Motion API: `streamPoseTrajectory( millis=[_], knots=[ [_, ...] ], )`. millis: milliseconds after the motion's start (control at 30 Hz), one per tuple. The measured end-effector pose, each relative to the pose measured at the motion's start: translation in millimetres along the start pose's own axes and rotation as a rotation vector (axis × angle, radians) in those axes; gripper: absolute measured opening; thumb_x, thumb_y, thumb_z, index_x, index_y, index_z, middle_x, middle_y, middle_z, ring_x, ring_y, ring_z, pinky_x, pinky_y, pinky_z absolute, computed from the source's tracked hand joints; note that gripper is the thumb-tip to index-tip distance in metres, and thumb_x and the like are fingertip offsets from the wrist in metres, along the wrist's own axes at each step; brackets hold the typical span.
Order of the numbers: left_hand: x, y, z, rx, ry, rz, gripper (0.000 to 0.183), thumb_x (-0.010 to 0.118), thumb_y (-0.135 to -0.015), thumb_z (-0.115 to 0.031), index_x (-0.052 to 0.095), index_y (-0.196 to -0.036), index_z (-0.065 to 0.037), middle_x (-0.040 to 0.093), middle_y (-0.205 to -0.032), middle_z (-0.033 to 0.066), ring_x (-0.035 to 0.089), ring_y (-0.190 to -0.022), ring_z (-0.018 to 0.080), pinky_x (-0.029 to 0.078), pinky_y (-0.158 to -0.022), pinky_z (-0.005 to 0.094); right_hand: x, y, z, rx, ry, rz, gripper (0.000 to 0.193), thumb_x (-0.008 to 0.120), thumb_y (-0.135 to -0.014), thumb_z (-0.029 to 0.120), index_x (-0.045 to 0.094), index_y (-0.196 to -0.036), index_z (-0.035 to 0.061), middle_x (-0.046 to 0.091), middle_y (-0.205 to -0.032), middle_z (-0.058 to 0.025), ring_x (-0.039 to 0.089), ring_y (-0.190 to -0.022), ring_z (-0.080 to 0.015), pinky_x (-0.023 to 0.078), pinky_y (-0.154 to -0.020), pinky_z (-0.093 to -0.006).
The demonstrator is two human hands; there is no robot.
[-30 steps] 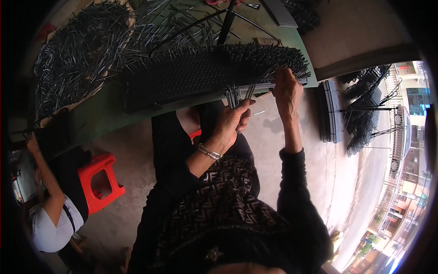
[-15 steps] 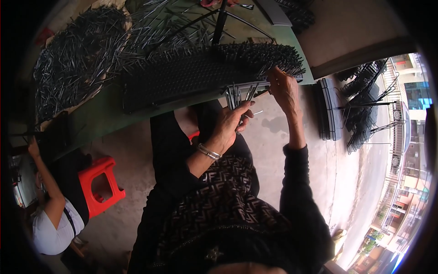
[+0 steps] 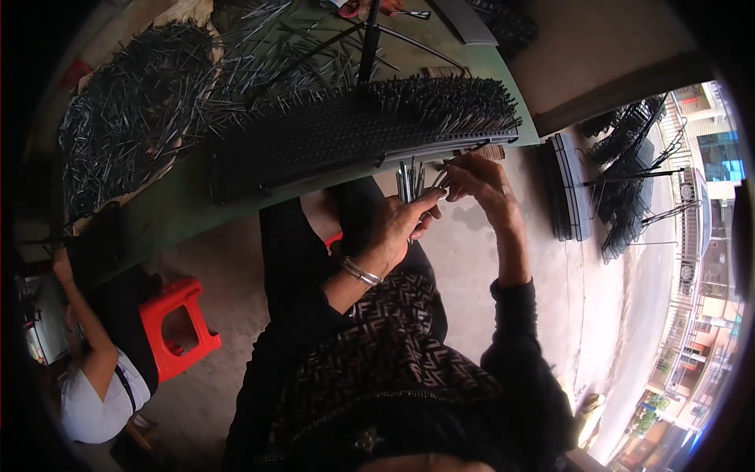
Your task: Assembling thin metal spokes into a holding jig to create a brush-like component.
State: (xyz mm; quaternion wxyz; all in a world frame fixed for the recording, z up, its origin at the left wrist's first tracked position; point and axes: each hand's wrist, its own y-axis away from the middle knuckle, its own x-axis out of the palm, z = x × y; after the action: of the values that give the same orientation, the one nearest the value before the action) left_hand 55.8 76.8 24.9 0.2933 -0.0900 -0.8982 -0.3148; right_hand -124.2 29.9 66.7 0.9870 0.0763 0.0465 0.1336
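Observation:
A bundle of thin grey rods (image 3: 407,181) stands up out of my left hand (image 3: 395,228), whose fingers are closed around it. Close beside it, my right hand (image 3: 480,182) pinches at a thin rod between the two hands; its far end is hard to make out. Just beyond both hands lies a long black board (image 3: 291,141) full of small holes. Many dark rods (image 3: 448,102) stand upright in its right part, packed closely. The holes nearer to me and toward the left show bare.
A large heap of dark rods (image 3: 134,110) covers the left of the green table (image 3: 169,216). A black metal stand (image 3: 370,47) rises behind the board. A red stool (image 3: 185,326) and a seated person (image 3: 102,393) are at left. Black wire racks (image 3: 629,181) stand at right.
My right hand has come away from the board's right end, down and left to the bundle. My left hand still holds the rods, nearly in place.

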Motion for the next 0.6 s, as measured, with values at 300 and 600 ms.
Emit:
streamPoseTrajectory(
  millis=[300, 600],
  knots=[
    [-9, -11, -15, 0.105, -0.033, -0.029, 0.051, 0.057, -0.093, -0.054, 0.061, -0.123, -0.013, 0.070, -0.105, 0.0080, 0.067, -0.087, 0.0160, 0.050, -0.067, 0.0284, -13, -9, 22, -0.198, 0.341, -0.439, 0.016, 0.059, -0.094, 0.013, 0.063, -0.094, -0.0027, 0.069, -0.078, -0.0093, 0.069, -0.072, -0.0144, 0.055, -0.070, -0.0270],
    [-21, -25, -11, 0.092, 0.304, -0.041, 0.016, 0.062, -0.094, -0.024, 0.060, -0.101, -0.010, 0.065, -0.087, 0.0069, 0.067, -0.083, 0.0198, 0.054, -0.066, 0.0341, -29, -48, 12, -0.483, 0.733, -0.569, 0.006, 0.058, -0.093, 0.009, 0.059, -0.096, 0.0040, 0.069, -0.075, -0.0064, 0.065, -0.068, -0.0125, 0.049, -0.065, -0.0263]
  ],
)
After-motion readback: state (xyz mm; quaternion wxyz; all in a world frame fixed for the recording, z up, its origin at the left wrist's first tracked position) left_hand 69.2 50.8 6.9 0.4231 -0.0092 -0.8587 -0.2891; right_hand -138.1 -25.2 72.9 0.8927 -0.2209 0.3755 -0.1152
